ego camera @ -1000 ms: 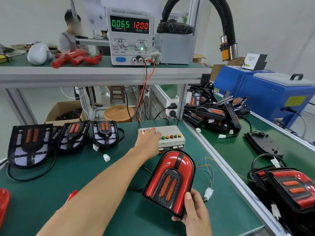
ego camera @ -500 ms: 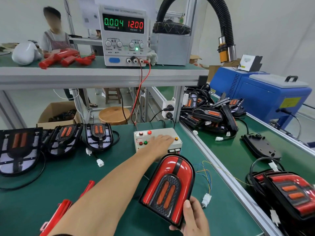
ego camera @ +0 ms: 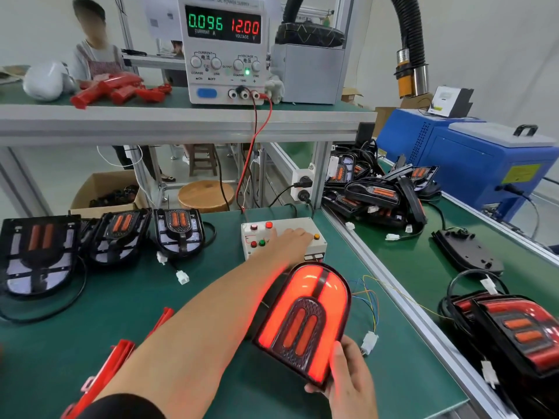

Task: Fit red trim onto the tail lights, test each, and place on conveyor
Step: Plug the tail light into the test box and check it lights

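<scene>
Green bench (ego camera: 90, 313), conveyor (ego camera: 423, 267) running along its right edge.

Blue machine (ego camera: 484, 164) beyond the conveyor, far right.

Power supply (ego camera: 225, 49) on the upper shelf; display reads 0.096 A, 12.00 V. Red and black leads (ego camera: 257, 140) drop from it toward the switch box.

Pile of lamps (ego camera: 378, 192) on the far conveyor; two more lamps (ego camera: 520, 334) at its near right edge.

Three untrimmed lamps (ego camera: 115, 237) in a row along the bench's left rear, connectors trailing.

Tail light (ego camera: 302, 322) with red trim fitted, lit bright red, tilted up off the bench near the front centre, just in front of the switch box.

Switch box (ego camera: 260, 237), white, at bench centre rear, with red, green and orange buttons on top.

Left hand (ego camera: 290, 240) reaching forward, fingers extended flat on top of the switch box, pressing there; exact button hidden beneath the fingers.

Right hand (ego camera: 351, 379) gripping the tail light's lower right corner, thumb across the lens face, fingers curled behind.

Red trim pieces (ego camera: 118, 355) on the bench at near left, more (ego camera: 118, 89) on the shelf.

White connector (ego camera: 369, 341) just right of the tail light, on coloured wires.
</scene>
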Demonstrator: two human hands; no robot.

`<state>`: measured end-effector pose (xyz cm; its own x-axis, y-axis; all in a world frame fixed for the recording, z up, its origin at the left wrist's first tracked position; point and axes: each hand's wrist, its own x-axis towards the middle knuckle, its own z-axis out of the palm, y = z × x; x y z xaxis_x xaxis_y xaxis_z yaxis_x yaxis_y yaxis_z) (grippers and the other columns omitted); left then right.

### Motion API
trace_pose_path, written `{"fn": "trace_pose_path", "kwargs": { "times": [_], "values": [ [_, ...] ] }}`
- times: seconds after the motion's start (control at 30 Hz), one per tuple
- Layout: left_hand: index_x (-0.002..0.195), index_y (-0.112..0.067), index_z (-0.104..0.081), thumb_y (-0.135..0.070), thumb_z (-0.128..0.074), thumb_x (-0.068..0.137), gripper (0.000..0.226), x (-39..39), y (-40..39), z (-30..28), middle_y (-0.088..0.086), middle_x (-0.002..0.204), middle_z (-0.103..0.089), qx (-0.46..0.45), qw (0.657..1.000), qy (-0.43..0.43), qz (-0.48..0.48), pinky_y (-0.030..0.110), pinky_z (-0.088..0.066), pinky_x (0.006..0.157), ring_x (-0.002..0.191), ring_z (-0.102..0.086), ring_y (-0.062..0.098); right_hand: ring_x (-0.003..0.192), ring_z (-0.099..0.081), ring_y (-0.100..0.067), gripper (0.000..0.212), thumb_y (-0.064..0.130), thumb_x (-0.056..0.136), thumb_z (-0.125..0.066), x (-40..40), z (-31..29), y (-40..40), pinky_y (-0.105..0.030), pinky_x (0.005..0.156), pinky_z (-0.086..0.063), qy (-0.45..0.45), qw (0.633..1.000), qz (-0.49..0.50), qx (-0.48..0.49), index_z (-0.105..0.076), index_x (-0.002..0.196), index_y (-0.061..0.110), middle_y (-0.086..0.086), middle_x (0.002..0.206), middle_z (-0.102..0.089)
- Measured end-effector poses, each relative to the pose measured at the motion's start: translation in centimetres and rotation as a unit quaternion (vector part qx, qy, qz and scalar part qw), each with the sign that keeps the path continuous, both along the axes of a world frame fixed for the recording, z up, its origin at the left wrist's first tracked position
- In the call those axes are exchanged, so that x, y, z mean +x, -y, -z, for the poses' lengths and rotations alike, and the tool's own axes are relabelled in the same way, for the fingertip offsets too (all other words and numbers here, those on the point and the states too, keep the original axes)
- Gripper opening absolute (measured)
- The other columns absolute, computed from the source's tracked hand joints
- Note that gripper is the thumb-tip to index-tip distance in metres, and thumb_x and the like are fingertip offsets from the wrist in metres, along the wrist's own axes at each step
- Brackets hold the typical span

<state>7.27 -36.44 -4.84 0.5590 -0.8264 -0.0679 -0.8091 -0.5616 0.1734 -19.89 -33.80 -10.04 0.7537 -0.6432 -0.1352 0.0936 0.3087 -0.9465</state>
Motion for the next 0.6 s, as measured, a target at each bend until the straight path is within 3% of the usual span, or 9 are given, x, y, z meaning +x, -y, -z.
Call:
{"fn": "trace_pose_path", "kwargs": {
  "times": [0.37, 0.5, 0.6],
  "values": [
    [0.153, -0.016, -0.04, -0.046, -0.067, 0.092, 0.073, -0.5, -0.3, -0.4, 0.008, 0.157, -0.038, 0.01, 1.0, -0.001, 0.008, 0.071, -0.007, 0.116, 0.147, -0.031, 0.03, 0.05, -0.063, -0.026, 0.018, 0.009, 0.103, -0.044, 0.1, 0.3, 0.1, -0.035, 0.04, -0.053, 0.0, 1.0, 0.007, -0.012, -0.06, 0.111, 0.004, -0.023, 0.076, -0.072],
    [0.158, -0.021, -0.034, -0.011, -0.061, 0.097, 0.068, -0.9, -0.9, -1.2, 0.002, 0.171, -0.013, 0.001, 1.0, -0.027, 0.013, 0.064, -0.002, 0.123, 0.157, -0.006, 0.021, 0.058, -0.067, -0.03, 0.019, 0.011, 0.102, -0.048, -0.2, 0.1, -0.1, -0.036, 0.042, -0.052, -0.005, 1.0, -0.014, -0.012, -0.064, 0.111, 0.005, -0.023, 0.083, -0.073],
    [0.15, -0.022, -0.049, 0.005, -0.045, 0.095, 0.061, -1.3, -3.2, -2.0, 0.001, 0.163, -0.036, -0.118, 0.992, -0.042, -0.008, 0.044, -0.023, 0.123, 0.151, -0.03, 0.021, 0.049, -0.058, -0.028, 0.02, 0.012, 0.1, -0.053, -0.3, -0.1, -0.3, -0.032, 0.038, -0.048, -0.017, 0.999, -0.024, -0.031, -0.07, 0.108, 0.008, -0.023, 0.075, -0.071]
  ]
}}
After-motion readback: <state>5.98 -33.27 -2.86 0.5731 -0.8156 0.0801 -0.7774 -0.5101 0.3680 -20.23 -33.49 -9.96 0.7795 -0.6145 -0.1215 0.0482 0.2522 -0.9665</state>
